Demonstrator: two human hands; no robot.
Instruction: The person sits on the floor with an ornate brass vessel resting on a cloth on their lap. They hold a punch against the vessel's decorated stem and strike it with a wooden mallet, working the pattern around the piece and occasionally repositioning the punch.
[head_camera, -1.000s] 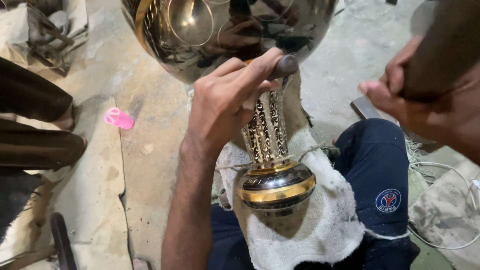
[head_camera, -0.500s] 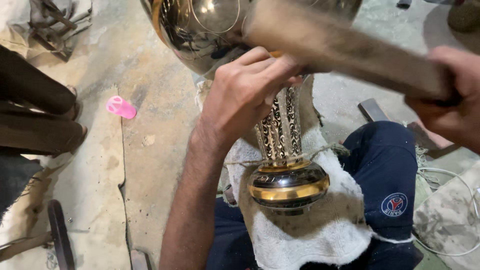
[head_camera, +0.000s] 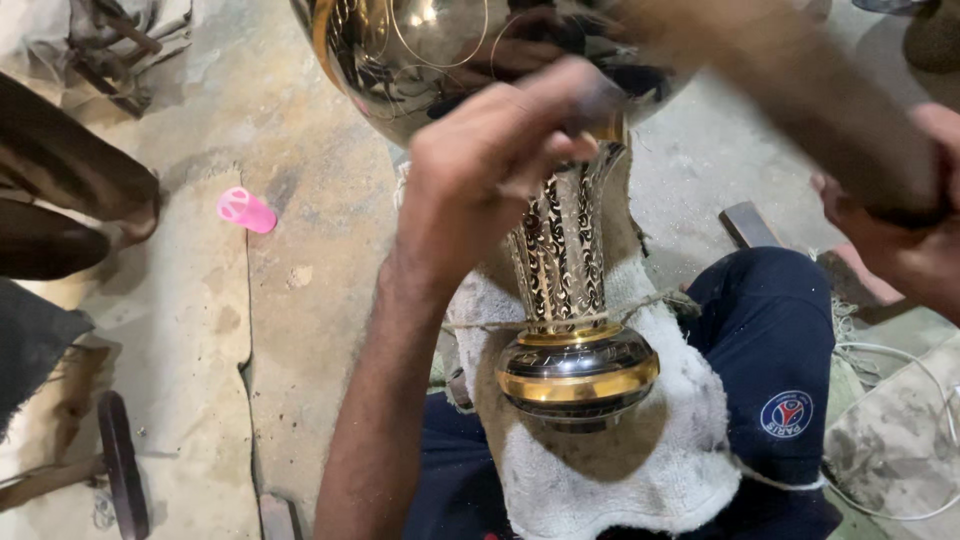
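A shiny engraved metal vase lies across my lap, its polished bowl (head_camera: 440, 60) at the top, its patterned neck (head_camera: 565, 250) in the middle and its gold-banded foot (head_camera: 578, 375) towards me. It rests on a white towel (head_camera: 640, 470) tied round with string. My left hand (head_camera: 490, 170) pinches a small dark punch (head_camera: 592, 100) against the vase where bowl meets neck. My right hand (head_camera: 900, 245) grips a thick wooden mallet (head_camera: 790, 110), blurred, which slants up and left over the punch.
A small pink plastic cylinder (head_camera: 245, 210) lies on the dusty concrete floor at the left. Another person's dark limbs (head_camera: 80, 190) reach in from the left edge. A wheel on a rod (head_camera: 120, 460) sits at bottom left, a white cord (head_camera: 900, 400) at right.
The wooden mallet has swung from the raised right side down and left across the vase top, towards the punch. My left hand has stayed on the punch.
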